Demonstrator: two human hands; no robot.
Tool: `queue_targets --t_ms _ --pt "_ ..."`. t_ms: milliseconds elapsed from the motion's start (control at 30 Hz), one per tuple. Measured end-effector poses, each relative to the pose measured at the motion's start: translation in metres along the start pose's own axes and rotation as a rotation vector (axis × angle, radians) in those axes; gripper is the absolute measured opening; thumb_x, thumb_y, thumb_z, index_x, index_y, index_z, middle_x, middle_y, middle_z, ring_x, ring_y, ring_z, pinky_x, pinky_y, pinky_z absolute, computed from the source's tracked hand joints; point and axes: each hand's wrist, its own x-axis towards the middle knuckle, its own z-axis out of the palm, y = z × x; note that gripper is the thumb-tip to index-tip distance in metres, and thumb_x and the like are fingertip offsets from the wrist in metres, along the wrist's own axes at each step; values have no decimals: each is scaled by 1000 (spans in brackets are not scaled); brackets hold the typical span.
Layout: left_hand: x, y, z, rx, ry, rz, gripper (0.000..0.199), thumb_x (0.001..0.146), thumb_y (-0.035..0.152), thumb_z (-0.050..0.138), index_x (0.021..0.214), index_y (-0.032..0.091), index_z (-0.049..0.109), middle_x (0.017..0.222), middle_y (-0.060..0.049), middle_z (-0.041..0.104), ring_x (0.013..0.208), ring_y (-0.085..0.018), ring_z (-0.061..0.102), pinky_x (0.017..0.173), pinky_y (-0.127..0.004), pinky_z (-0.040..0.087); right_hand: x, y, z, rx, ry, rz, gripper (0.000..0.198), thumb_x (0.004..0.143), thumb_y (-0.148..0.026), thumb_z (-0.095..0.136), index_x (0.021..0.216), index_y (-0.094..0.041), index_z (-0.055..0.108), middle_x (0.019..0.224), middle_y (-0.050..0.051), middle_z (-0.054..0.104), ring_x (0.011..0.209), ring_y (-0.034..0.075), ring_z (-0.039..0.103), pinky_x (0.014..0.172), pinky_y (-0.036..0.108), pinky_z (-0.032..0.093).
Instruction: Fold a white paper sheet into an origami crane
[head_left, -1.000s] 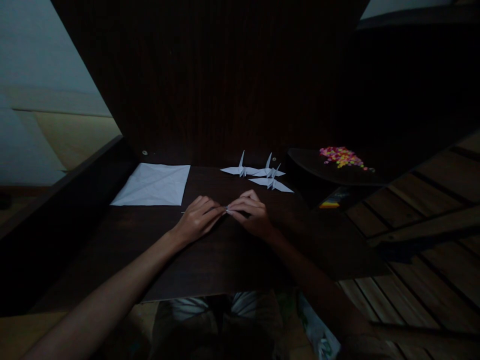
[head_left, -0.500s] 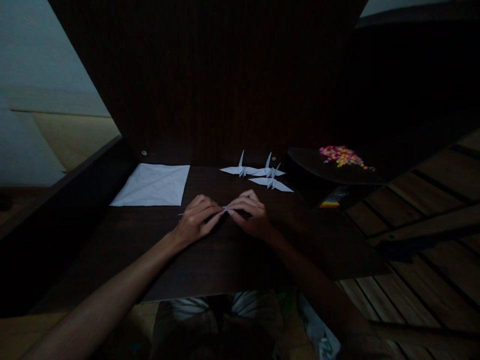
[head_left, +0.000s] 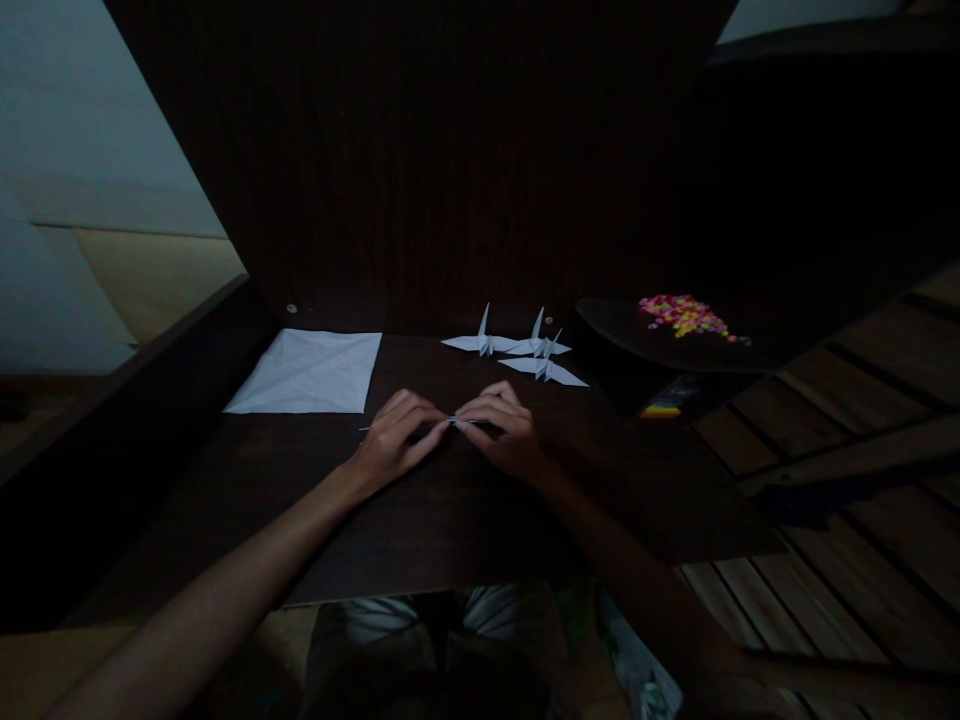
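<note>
Above the dark tabletop, my left hand and my right hand meet at the fingertips. Both pinch a small folded piece of white paper, mostly covered by the fingers. Thin white tips stick out to the left behind my left hand. Beyond my hands stand three white paper cranes, close together with wings spread. A creased white sheet of paper lies flat to the left of them.
Small pink, yellow and orange pieces are heaped on a dark curved shelf at the right. A dark upright panel rises behind the tabletop, with a raised side board along the left. Slatted wood shows at lower right.
My hands keep their pinch in almost the same place; the paper between the fingertips now looks thinner and flatter. The whole view has shifted very slightly.
</note>
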Motion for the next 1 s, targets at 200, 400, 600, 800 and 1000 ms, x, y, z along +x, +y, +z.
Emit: queue_targets --t_ms 200,400,600,800,1000 --pt "1 1 -2 17 -64 -4 11 83 14 59 94 16 59 83 -5 65 77 -16 58 71 -33 47 1 -1 -1 20 -14 -2 5 80 -19 64 82 -22 68 82 3 73 77 17 62 75 39 47" --pt "1 1 -6 118 -118 93 15 85 16 57 100 16 60 88 -8 67 80 -18 57 73 -35 45 2 -3 -2 0 -49 21 7 81 -20 64 82 -23 70 84 3 73 79 18 61 76 40 47" --pt "1 -2 -8 152 -108 86 19 86 18 58 104 17 59 90 -7 68 81 -18 59 73 -34 45 0 1 -2 -25 -16 28 7 81 -19 64 83 -23 70 85 3 73 79 18 62 76 39 46" --pt "4 -9 -15 188 -77 38 26 82 27 65 105 16 59 91 -9 68 80 -19 60 71 -34 46 4 0 -9 -46 84 64 7 80 -18 65 80 -22 70 82 3 73 77 18 61 74 39 46" --pt "5 -14 -20 176 -92 11 15 84 25 62 95 15 64 85 -7 69 75 -17 59 68 -33 45 6 3 -15 -7 146 171 6 80 -20 65 77 -22 70 81 4 72 79 20 61 76 40 46"
